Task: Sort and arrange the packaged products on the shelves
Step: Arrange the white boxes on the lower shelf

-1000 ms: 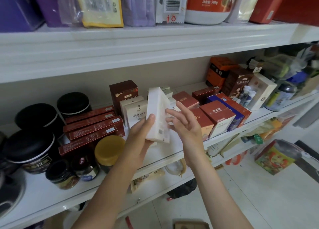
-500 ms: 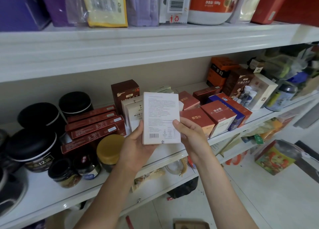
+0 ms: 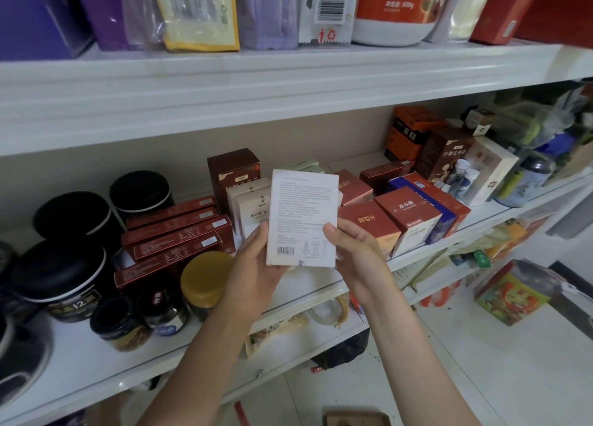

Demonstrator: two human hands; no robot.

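A flat white box [image 3: 303,217] with small print and a barcode on its back is held upright in front of the middle shelf [image 3: 96,355]. My left hand [image 3: 256,265] grips its lower left edge, thumb on the printed face. My right hand [image 3: 356,252] holds its lower right edge, thumb against the side. Behind the box stand cream boxes [image 3: 247,204] and a dark brown box [image 3: 232,172]. To its right sit red boxes [image 3: 369,223] and a blue box [image 3: 426,207].
Long red boxes [image 3: 176,230] lie stacked left of the hands, with black tins [image 3: 64,274] and small jars [image 3: 205,281] beyond. Bags and pouches [image 3: 199,11] fill the top shelf. Orange and brown boxes [image 3: 414,130] stand at the right. A colourful box [image 3: 510,294] sits on the floor.
The white box has turned from edge-on to showing its printed back to me. Both hands shifted to grip its lower edges and have held it nearly still for the last half second.
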